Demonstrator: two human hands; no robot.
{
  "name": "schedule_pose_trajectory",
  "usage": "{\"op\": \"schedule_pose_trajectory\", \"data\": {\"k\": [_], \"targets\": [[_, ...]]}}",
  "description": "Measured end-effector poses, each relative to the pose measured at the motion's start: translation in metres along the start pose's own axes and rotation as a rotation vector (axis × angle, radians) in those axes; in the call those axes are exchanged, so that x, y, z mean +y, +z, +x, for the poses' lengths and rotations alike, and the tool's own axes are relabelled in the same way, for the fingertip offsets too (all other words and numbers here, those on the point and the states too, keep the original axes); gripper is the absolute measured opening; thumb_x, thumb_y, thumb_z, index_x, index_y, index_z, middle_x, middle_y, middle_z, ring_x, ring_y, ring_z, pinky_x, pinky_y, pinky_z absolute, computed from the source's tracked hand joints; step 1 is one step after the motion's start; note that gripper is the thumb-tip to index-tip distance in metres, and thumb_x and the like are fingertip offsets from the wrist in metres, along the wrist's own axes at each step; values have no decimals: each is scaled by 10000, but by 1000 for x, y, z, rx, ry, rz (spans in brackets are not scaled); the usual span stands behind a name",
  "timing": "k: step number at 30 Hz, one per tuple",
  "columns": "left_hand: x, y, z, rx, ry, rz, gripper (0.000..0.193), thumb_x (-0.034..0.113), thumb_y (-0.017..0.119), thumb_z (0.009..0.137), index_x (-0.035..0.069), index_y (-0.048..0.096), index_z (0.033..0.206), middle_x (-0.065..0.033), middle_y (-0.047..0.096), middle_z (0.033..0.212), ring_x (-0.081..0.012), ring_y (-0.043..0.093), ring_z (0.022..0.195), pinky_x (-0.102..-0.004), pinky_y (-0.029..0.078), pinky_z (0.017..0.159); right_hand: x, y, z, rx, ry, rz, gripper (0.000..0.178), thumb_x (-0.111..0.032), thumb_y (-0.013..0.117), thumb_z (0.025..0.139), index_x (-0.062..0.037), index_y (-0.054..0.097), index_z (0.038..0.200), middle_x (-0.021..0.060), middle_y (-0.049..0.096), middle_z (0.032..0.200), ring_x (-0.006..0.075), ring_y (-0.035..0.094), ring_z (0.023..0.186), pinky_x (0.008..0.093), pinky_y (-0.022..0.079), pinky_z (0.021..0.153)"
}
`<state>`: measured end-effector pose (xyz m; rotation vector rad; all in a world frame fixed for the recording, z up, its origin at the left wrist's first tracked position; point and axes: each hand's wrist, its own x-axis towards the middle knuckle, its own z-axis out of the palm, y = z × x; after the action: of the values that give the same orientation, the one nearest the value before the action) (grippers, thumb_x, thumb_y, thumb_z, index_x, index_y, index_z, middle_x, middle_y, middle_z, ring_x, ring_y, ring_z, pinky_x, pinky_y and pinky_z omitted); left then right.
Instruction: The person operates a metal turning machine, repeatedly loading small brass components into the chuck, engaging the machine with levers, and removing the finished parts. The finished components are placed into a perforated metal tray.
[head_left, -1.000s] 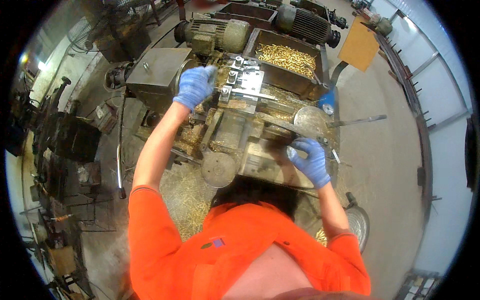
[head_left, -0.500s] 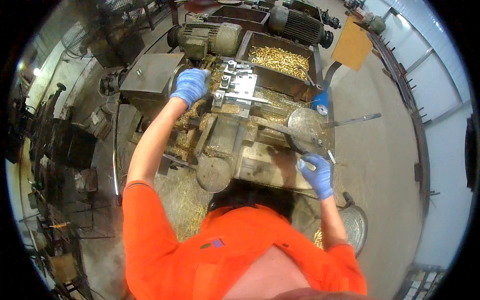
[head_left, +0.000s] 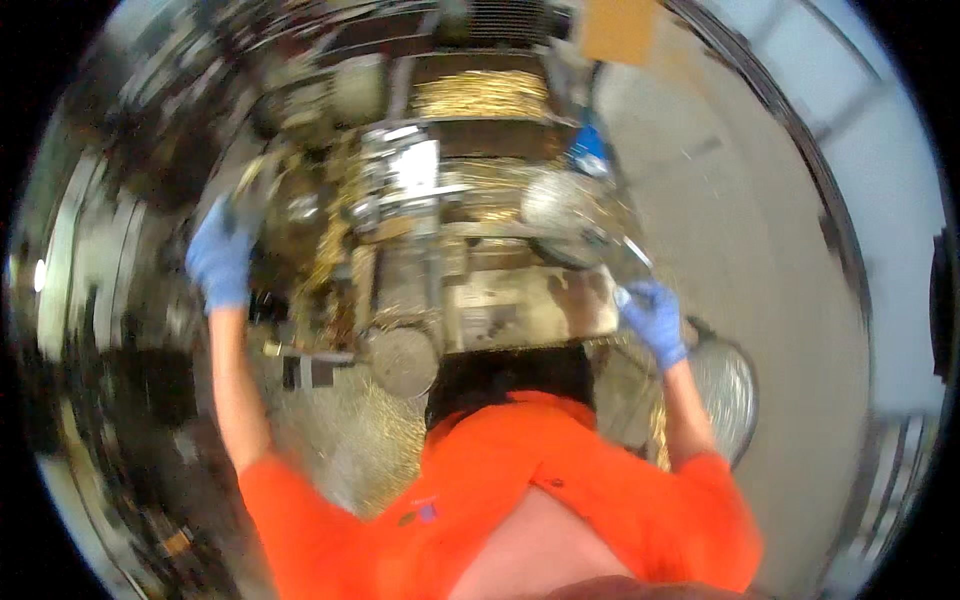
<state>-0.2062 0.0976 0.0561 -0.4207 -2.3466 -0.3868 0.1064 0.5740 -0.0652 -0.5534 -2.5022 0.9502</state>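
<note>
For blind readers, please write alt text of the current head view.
Blue-gloved left hand near the left end of a metal machine, right hand near its front right corner; beyond, blurred golden pieces lie in a bin.

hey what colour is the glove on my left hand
Blue. The glove shows best in the head view, though somewhat blurred.
</note>
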Motion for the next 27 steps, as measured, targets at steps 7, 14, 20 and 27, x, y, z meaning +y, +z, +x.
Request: {"op": "schedule_pose_trajectory", "data": {"k": [7, 14, 20, 27], "targets": [[-62, -35, -18, -363, -84, 181, 464, 447, 395, 910, 159, 492, 1260, -116, 542, 1214, -290, 549, 1057, -368, 419, 858, 72, -66, -28, 137, 375, -17, 416, -416, 643, 763, -34, 653, 928, 165, 648, 773, 221, 636, 705, 340, 481, 644], [-119, -40, -17, -70, -41, 21, 463, 414, 413, 923, 141, 458, 1294, -84, 537, 1235, -220, 555, 1045, -291, 447, 843, 210, -114, -145, 71, 798, -449, 454, -459, 610, 708, -69, 675, 930, 179, 642, 907, 318, 618, 866, 374, 471, 799], [-32, -77, -55, -84, -337, -223, 443, 383, 458, 914, 111, 495, 1261, -80, 629, 1075, -155, 613, 773, -250, 506, 637, 206, -95, -187, -305, 751, -530, 474, -449, 600, 673, -78, 664, 961, 193, 624, 964, 342, 594, 907, 380, 461, 832], [-43, -76, -59, -196, -188, 92, 437, 354, 491, 908, 0, 562, 1154, -99, 630, 1071, -158, 599, 911, -263, 476, 784, 221, -88, -175, -295, 817, -559, 533, -437, 607, 656, -12, 638, 978, 222, 611, 988, 357, 587, 924, 397, 448, 857]]}}
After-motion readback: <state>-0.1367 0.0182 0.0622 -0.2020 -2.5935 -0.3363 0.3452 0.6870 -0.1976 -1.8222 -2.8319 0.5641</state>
